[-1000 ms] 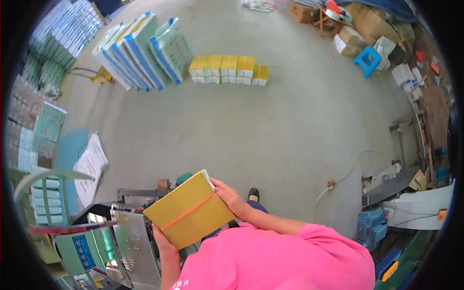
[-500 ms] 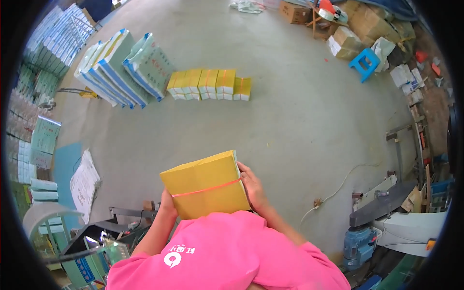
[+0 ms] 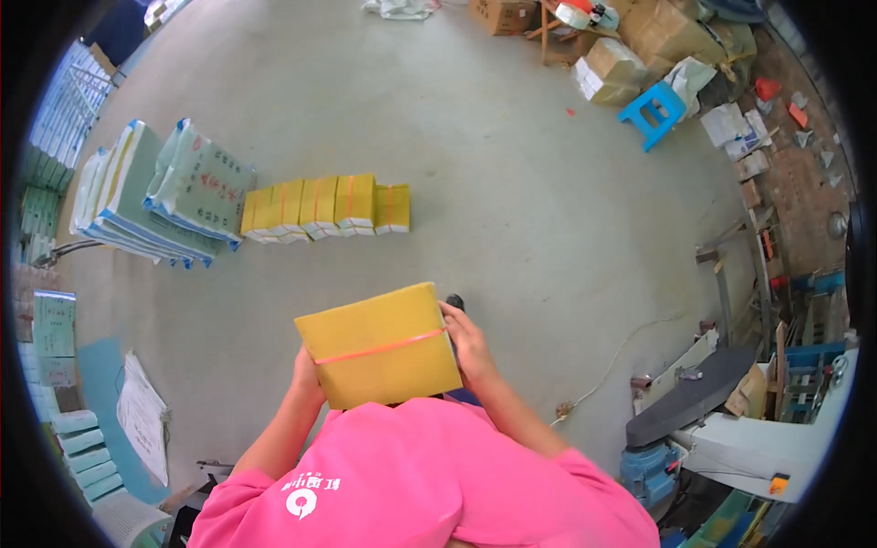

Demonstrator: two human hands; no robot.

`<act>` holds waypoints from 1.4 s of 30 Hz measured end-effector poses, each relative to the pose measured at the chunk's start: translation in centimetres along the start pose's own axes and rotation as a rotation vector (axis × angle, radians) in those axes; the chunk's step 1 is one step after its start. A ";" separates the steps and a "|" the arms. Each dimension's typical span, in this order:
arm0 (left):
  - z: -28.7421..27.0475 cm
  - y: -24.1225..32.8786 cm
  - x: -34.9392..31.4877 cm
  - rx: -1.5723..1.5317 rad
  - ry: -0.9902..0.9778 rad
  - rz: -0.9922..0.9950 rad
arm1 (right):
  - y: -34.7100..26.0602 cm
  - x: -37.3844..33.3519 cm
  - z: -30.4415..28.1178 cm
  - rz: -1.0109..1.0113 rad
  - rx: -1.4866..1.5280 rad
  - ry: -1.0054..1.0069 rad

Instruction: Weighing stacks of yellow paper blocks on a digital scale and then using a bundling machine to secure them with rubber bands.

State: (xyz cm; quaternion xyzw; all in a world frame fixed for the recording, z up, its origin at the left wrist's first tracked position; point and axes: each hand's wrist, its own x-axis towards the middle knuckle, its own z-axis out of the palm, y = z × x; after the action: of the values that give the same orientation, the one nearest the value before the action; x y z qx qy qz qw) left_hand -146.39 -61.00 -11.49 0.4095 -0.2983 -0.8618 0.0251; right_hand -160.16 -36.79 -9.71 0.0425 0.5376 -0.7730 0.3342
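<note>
Holding a yellow bundle (image 3: 388, 370) close in front of a pink shirt (image 3: 420, 475), bound across the middle with an orange strap (image 3: 379, 348). Gripping by opposite edges, with the left hand (image 3: 309, 376) at 9 o'clock and the right hand (image 3: 469, 347) at 3, both hands curled against the sides and parted by the bundle's width. Overlooking a dark shoe (image 3: 455, 300) just past the far right corner, between 1 and 2. Leaving room to move over the grey floor (image 3: 548, 228) from 12 to 2.

Hemmed at 4 by a blue motor (image 3: 649, 470) and at 3 by a dark grey machine arm (image 3: 699, 388), with a pale cable (image 3: 617, 352) nearer in. Flanked between 8 and 9 by a white printed sheet (image 3: 143, 416). Blocked farther out, towards 11, by a row of yellow packets (image 3: 320, 205), then at 10 by large wrapped packages (image 3: 169, 196). Bounded farthest, between 1 and 2, by a blue stool (image 3: 653, 114) and cardboard boxes (image 3: 612, 68).

Gripped much as half a second ago; but showing packets, packages and stool farther left in view.
</note>
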 end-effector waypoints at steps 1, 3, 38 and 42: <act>0.8 0.3 0.7 -0.008 0.008 -0.017 | -0.2 1.8 -0.3 0.016 -0.007 0.010; 4.2 1.4 3.0 -0.043 -0.022 0.012 | -1.8 7.1 -1.5 -0.006 -0.172 -0.080; 4.4 -13.2 72.4 -1.076 0.616 -0.017 | 16.5 87.5 -10.9 0.803 -0.866 -0.615; 1.3 -13.3 76.8 -1.027 0.681 0.083 | 22.6 91.8 -9.6 0.807 -0.814 -0.695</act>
State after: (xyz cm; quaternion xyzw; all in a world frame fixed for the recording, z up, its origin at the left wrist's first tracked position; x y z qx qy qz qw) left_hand -195.54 -71.55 -71.03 0.5852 0.1638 -0.7145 0.3467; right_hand -221.21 -76.26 -70.84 -0.1408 0.5893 -0.2916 0.7402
